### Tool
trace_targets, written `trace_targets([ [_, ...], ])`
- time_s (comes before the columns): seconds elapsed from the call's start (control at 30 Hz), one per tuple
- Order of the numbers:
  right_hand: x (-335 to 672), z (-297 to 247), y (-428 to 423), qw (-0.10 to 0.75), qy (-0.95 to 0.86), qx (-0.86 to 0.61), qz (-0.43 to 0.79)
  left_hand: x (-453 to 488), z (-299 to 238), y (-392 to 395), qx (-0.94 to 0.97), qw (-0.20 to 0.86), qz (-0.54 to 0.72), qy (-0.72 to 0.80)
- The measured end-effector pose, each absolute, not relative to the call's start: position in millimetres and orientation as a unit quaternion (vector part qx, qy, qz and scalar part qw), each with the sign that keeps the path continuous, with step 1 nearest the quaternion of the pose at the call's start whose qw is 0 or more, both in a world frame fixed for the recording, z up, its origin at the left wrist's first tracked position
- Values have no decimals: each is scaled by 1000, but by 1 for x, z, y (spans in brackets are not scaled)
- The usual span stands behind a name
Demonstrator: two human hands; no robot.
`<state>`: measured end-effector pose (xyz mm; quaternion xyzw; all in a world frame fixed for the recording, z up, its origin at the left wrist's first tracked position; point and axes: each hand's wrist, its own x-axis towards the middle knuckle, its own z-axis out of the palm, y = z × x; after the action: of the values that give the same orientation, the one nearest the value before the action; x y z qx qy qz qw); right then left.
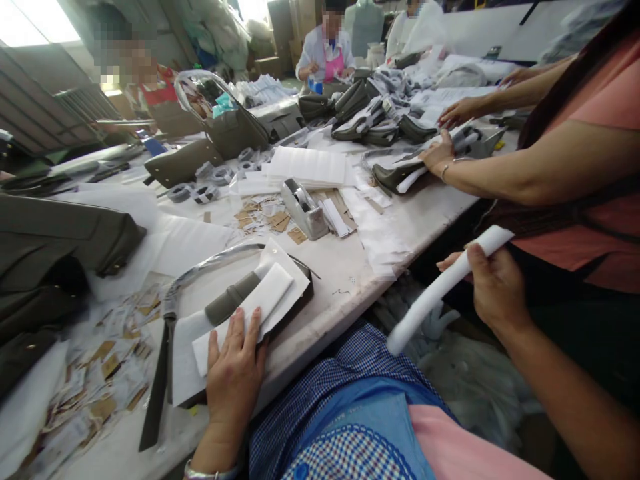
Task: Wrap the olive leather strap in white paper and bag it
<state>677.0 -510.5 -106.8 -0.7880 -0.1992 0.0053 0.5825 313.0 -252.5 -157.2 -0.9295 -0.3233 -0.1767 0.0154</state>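
My left hand (235,363) lies flat, fingers spread, on a folded white foam sheet (273,288). Beneath that sheet is an olive handbag (233,298) lying on its side near the table's front edge. The bag's strap (163,393) hangs down to the left, and its handle (215,257) is wrapped in clear plastic. Off the table to the right, my right hand (497,287) is closed around a white foam roll (440,293). The roll is slightly curved, its lower end hanging over my apron.
A grey tape dispenser (306,210) stands beyond the bag, beside stacked white sheets (307,167). Tags (107,373) lie scattered at the left, near more olive bags (65,247). A co-worker's hands (440,153) handle another bag (400,175) at the right. Other people work farther back.
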Motion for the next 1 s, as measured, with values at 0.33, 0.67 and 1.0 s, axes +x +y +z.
trace_targets([
  [0.33,553,-139,-475,404,-496,-592,491,311,-122,-230,-951,2,-67,-301],
  [0.67,498,-148,-352,397,-787,-468,-67,317,-84,-211,-956,-79,-12,-283],
  [1.0,463,-178,-311,445,-761,-463,-84,295,-74,-204,-944,-224,-9,-241],
])
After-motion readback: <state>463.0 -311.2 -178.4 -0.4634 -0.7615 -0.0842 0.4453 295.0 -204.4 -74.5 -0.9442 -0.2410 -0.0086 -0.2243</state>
